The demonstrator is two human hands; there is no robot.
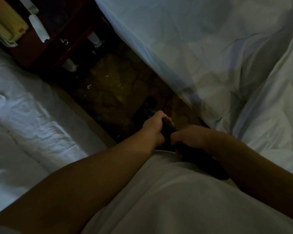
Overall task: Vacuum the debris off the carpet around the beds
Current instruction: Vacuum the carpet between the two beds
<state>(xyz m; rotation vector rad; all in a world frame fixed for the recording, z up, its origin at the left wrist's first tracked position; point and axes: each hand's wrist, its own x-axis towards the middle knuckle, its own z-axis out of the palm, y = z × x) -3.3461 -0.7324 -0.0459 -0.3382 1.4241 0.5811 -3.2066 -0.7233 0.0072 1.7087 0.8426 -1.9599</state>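
Black vacuum handle (168,128): over carpet (115,92)
Left hand (155,127) grip: curled round handle, forward
Right hand (189,137) grip: wrapped round handle, just behind
Beds (193,48): 2, carpet strip between
Debris (89,86): few white specks near nightstand (46,48)

The vacuum handle (168,126) gripped by your left hand (153,128) and right hand (188,136) looks like black matt plastic. Your carpet (112,92) is a dull, rough pile, mottled brown. The debris (89,86) on it is pale, but too small to tell its material. The left bed (32,107) and right bed (193,48) are covered in creased white cloth. The nightstand (46,48) is dark polished wood with a glossy knob (65,41). Your shirt (159,200) is smooth white cloth.
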